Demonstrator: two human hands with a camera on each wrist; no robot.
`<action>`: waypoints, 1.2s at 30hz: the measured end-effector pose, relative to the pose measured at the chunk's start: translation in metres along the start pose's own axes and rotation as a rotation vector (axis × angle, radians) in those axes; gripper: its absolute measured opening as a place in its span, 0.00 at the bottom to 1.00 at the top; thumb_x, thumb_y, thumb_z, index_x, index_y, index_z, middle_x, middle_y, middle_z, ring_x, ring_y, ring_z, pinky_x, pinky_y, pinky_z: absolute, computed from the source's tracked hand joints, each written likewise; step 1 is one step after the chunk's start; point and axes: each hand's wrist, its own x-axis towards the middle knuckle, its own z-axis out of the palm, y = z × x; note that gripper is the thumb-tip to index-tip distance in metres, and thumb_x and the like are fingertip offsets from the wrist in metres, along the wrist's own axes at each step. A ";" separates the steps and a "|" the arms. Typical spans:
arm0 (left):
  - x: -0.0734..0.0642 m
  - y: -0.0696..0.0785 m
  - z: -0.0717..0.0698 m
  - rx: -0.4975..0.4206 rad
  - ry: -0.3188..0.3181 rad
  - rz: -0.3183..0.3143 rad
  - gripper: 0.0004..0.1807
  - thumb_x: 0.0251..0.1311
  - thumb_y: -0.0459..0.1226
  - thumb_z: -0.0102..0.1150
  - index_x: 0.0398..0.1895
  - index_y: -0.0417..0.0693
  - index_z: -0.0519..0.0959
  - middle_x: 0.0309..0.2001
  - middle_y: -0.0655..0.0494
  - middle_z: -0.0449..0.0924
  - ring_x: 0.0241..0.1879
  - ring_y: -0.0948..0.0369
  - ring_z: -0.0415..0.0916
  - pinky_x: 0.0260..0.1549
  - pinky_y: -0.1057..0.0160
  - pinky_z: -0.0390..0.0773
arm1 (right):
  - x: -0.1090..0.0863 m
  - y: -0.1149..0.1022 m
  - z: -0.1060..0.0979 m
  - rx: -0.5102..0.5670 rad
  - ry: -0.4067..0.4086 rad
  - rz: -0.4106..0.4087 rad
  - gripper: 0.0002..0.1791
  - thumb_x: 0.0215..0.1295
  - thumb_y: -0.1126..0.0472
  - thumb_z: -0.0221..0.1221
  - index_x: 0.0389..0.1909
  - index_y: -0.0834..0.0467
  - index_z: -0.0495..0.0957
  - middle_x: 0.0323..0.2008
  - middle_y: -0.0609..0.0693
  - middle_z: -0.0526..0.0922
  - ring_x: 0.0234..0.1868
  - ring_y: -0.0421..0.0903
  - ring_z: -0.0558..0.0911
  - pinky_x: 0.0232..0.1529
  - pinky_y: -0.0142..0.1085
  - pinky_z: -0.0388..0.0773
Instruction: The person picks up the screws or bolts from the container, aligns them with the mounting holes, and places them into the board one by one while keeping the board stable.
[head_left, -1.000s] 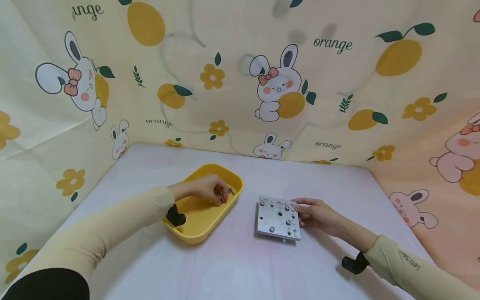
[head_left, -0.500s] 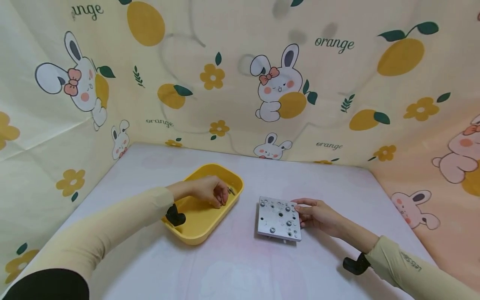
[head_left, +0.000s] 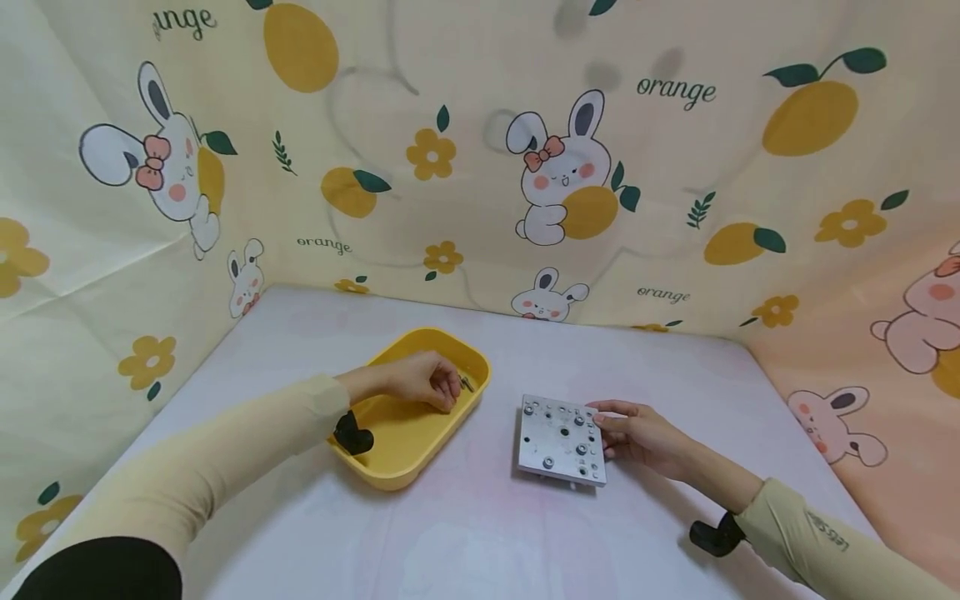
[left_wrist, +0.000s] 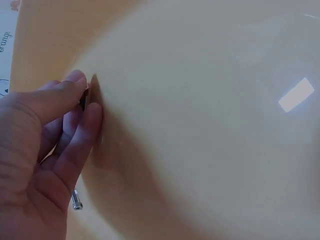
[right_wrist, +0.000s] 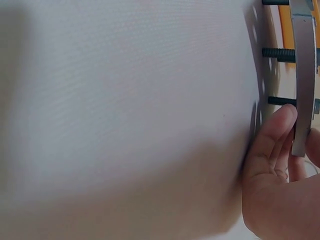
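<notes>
Inside the yellow tray [head_left: 390, 467], my left hand [head_left: 420, 379] reaches down near the right wall. Its thumb and a finger pinch a small dark piece [left_wrist: 84, 101]; most of it is hidden, so its exact kind cannot be told. A silver socket-head screw [left_wrist: 76, 200] lies below that hand in the left wrist view. My right hand [head_left: 647, 437] grips the right edge of a square metal plate [head_left: 546, 437], thumb on top and fingers beneath. Several screws sit in the plate's holes, and dark threaded shanks [right_wrist: 279, 52] stick out underneath.
Loose screws [head_left: 466, 382] lie in the tray's far right end. Tray and plate share a white table [head_left: 465, 533], the plate to the tray's right. Printed cloth [head_left: 450, 200] surrounds the table at the back and sides.
The left hand's fingertips have shifted slightly within the tray, still bunched together. The right hand keeps its hold on the plate. The head view has turned a little.
</notes>
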 end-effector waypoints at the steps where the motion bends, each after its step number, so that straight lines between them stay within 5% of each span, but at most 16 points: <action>1: 0.000 0.000 0.000 -0.007 -0.002 -0.007 0.09 0.55 0.25 0.68 0.40 0.35 0.81 0.33 0.51 0.83 0.34 0.60 0.80 0.39 0.65 0.81 | 0.000 0.000 0.000 0.000 -0.005 -0.002 0.26 0.72 0.59 0.57 0.67 0.65 0.66 0.42 0.55 0.82 0.33 0.45 0.79 0.35 0.35 0.79; 10: -0.004 0.003 -0.003 0.010 -0.078 0.007 0.14 0.51 0.22 0.70 0.42 0.35 0.81 0.36 0.49 0.84 0.37 0.58 0.81 0.40 0.64 0.81 | 0.000 0.000 0.000 -0.002 -0.013 -0.008 0.25 0.73 0.60 0.56 0.66 0.66 0.66 0.41 0.55 0.83 0.32 0.45 0.79 0.34 0.34 0.79; 15: -0.007 0.003 -0.004 0.008 -0.064 0.051 0.13 0.51 0.23 0.70 0.41 0.33 0.81 0.35 0.46 0.84 0.37 0.56 0.81 0.39 0.65 0.80 | 0.000 -0.001 0.001 0.004 -0.015 -0.006 0.26 0.73 0.60 0.56 0.67 0.66 0.66 0.42 0.55 0.83 0.33 0.45 0.79 0.35 0.35 0.79; 22: -0.009 0.005 -0.004 -0.037 -0.022 0.034 0.12 0.53 0.24 0.70 0.41 0.32 0.81 0.35 0.47 0.84 0.37 0.56 0.81 0.40 0.64 0.81 | 0.000 -0.001 0.000 0.003 -0.016 -0.005 0.27 0.73 0.60 0.56 0.67 0.67 0.65 0.43 0.56 0.83 0.33 0.45 0.79 0.34 0.34 0.79; 30: -0.010 0.012 -0.009 -0.013 0.141 0.113 0.11 0.58 0.28 0.68 0.42 0.32 0.81 0.35 0.54 0.84 0.36 0.58 0.81 0.40 0.61 0.81 | -0.002 0.001 -0.002 0.012 -0.011 -0.014 0.26 0.73 0.60 0.56 0.67 0.67 0.65 0.44 0.56 0.83 0.34 0.46 0.79 0.35 0.35 0.79; 36: -0.010 0.042 -0.004 -0.040 0.302 0.169 0.12 0.60 0.33 0.68 0.44 0.37 0.81 0.38 0.56 0.83 0.39 0.58 0.80 0.42 0.60 0.80 | -0.002 0.000 -0.003 -0.004 -0.014 -0.016 0.27 0.72 0.59 0.57 0.67 0.66 0.66 0.44 0.56 0.82 0.35 0.46 0.79 0.36 0.36 0.79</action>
